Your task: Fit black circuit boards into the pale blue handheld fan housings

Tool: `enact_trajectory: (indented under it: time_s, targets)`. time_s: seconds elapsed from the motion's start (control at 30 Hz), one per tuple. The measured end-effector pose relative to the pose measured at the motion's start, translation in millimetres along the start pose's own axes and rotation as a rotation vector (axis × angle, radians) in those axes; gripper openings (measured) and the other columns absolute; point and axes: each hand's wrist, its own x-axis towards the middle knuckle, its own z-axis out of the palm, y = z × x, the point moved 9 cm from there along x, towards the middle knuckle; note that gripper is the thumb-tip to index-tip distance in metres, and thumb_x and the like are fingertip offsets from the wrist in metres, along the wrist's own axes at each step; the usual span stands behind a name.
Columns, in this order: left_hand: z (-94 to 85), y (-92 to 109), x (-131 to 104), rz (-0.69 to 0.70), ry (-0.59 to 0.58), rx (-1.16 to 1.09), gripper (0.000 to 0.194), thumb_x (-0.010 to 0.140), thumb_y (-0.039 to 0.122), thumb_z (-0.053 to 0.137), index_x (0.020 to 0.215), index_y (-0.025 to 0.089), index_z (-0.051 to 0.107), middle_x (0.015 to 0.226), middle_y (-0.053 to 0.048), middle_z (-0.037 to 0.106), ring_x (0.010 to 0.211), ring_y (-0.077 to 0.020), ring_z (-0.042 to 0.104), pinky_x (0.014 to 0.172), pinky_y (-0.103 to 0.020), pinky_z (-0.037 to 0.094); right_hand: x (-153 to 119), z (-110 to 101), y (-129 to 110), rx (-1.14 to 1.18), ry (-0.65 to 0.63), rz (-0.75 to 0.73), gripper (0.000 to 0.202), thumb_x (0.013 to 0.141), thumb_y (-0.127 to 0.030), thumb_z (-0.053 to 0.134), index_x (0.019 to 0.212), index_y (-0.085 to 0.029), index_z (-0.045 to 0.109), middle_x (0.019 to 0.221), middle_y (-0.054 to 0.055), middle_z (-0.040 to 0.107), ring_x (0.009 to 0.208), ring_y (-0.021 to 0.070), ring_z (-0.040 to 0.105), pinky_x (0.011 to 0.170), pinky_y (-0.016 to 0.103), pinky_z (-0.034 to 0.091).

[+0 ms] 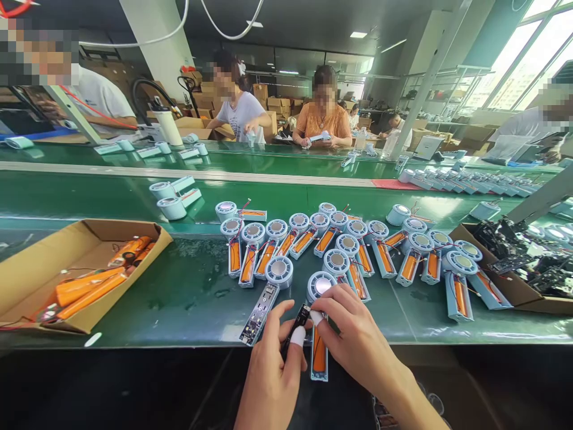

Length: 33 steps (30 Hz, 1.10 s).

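Note:
My left hand grips a narrow black circuit board between thumb and fingers, with a white finger cot on the thumb. My right hand is pinched at the board's upper end, by a small white connector; what its fingertips hold is too small to make out. Beneath the right hand lies a light-blue handheld fan housing with an orange battery in its open handle, jutting over the bench edge. Left of it, another fan has a circuit board fitted over its handle.
Several open fan housings with orange batteries spread across the green bench. A cardboard box of orange batteries stands left, and a box of black circuit boards right. Co-workers sit across the conveyor; a metal post slants at right.

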Motion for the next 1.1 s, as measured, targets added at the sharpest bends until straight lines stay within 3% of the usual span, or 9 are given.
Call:
enact_trajectory:
  time_s: [0.23, 0.53, 0.73, 0.87, 0.97, 1.03, 1.1]
  targets:
    - [3.8, 2, 2, 0.024, -0.107, -0.013, 0.042, 0.096, 0.045, 0.046, 0.129, 0.020, 0.056, 0.081, -0.005, 0.074, 0.068, -0.0192, 0.070, 0.058, -0.028, 0.057, 0, -1, -11, -0.107, -0.020, -0.059, 0.018, 0.099, -0.009, 0.046, 0.100, -0.019, 0.060, 0.094, 0.007, 0.060, 0.086, 0.0219, 0.056, 0.079, 0.037, 0.053]
    - [3.1, 2, 2, 0.052, -0.087, -0.010, 0.038, 0.096, 0.040, 0.047, 0.126, 0.021, 0.060, 0.084, -0.005, 0.076, 0.064, -0.0185, 0.070, 0.054, -0.026, 0.057, 1, -6, -20, -0.242, -0.057, -0.103, 0.023, 0.097, -0.005, 0.042, 0.098, -0.019, 0.060, 0.093, 0.008, 0.060, 0.083, 0.0231, 0.060, 0.076, 0.037, 0.054]
    - [-0.8, 9, -1, 0.199, -0.031, 0.144, 0.037, 0.097, 0.032, 0.045, 0.127, 0.023, 0.063, 0.099, -0.007, 0.078, 0.077, -0.0197, 0.075, 0.057, -0.024, 0.059, 2, -3, -25, -0.304, -0.096, -0.122, 0.021, 0.097, -0.005, 0.043, 0.095, -0.017, 0.060, 0.090, 0.008, 0.059, 0.080, 0.0234, 0.059, 0.074, 0.038, 0.054]
    - [-5.5, 21, -3, 0.333, 0.029, 0.208, 0.037, 0.096, 0.028, 0.046, 0.127, 0.023, 0.067, 0.119, -0.009, 0.076, 0.084, -0.0203, 0.076, 0.068, -0.026, 0.061, 2, 0, -22, -0.276, -0.098, -0.119, 0.022, 0.098, -0.006, 0.042, 0.098, -0.017, 0.061, 0.093, 0.009, 0.061, 0.085, 0.0246, 0.061, 0.077, 0.038, 0.053]
    - [-8.2, 24, 1, 0.310, -0.003, 0.180, 0.036, 0.095, 0.029, 0.048, 0.123, 0.022, 0.070, 0.100, -0.007, 0.080, 0.075, -0.0189, 0.075, 0.070, -0.027, 0.062, 4, 0, -12, -0.160, -0.103, -0.069, 0.019, 0.100, -0.009, 0.044, 0.100, -0.018, 0.061, 0.097, 0.008, 0.063, 0.089, 0.0238, 0.062, 0.079, 0.038, 0.052]
    - [-8.1, 21, 4, 0.256, -0.062, 0.127, 0.035, 0.095, 0.030, 0.049, 0.121, 0.022, 0.071, 0.083, -0.005, 0.077, 0.069, -0.0175, 0.073, 0.062, -0.024, 0.060, 5, -1, -5, -0.089, -0.119, -0.036, 0.018, 0.100, -0.010, 0.046, 0.106, -0.018, 0.061, 0.103, 0.008, 0.065, 0.094, 0.0242, 0.061, 0.083, 0.038, 0.051]
    - [-7.6, 18, 6, 0.224, -0.115, 0.067, 0.035, 0.096, 0.033, 0.049, 0.122, 0.023, 0.071, 0.078, -0.003, 0.075, 0.067, -0.0157, 0.071, 0.055, -0.019, 0.057, 6, -1, -1, -0.030, -0.174, -0.023, 0.021, 0.099, -0.009, 0.049, 0.113, -0.020, 0.061, 0.106, 0.007, 0.066, 0.097, 0.0240, 0.060, 0.084, 0.038, 0.050]
